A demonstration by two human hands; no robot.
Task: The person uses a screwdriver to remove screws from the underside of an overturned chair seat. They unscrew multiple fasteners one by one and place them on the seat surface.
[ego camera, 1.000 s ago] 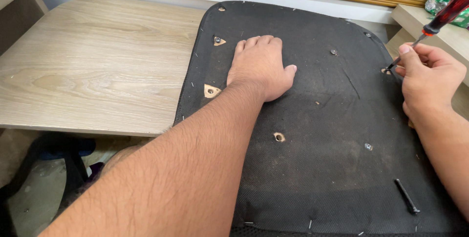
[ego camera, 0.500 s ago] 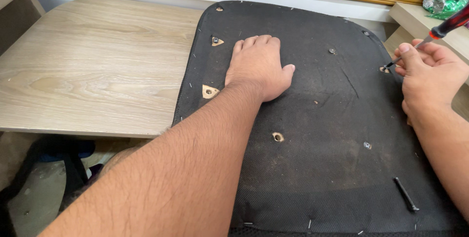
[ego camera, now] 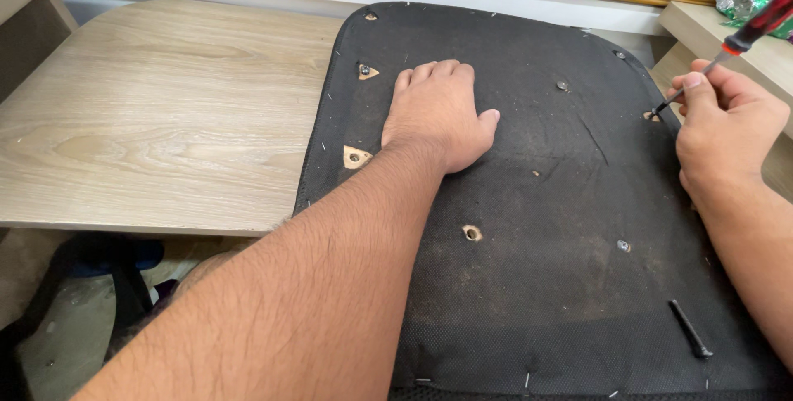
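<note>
Worktop (ego camera: 157, 120) of pale wood grain lies to the left of the left hand, and over its right edge rests a black fabric-covered seat panel (ego camera: 537, 285), underside up, filling the space under and between both hands. The left hand (ego camera: 438, 112) lies flat and released, palm down on the panel's upper middle, pressing it in place. The right hand (ego camera: 723, 132) is clenched around the shank of a red-handled screwdriver (ego camera: 747, 33), near the panel's right edge. The screwdriver's long axis runs on a slant, handle up and away to the right, tip pointing down and left into a screw hole (ego camera: 652, 114) just left of the right hand's thumb. The step in hand looks like driving or loosening the fastener at that hole; the next move likely calls for keeping the tip seated while the handle is twisted. A loose black bolt (ego camera: 690, 329) lies near the right forearm, and an open hole (ego camera: 472, 233) shows below the left hand.
</note>
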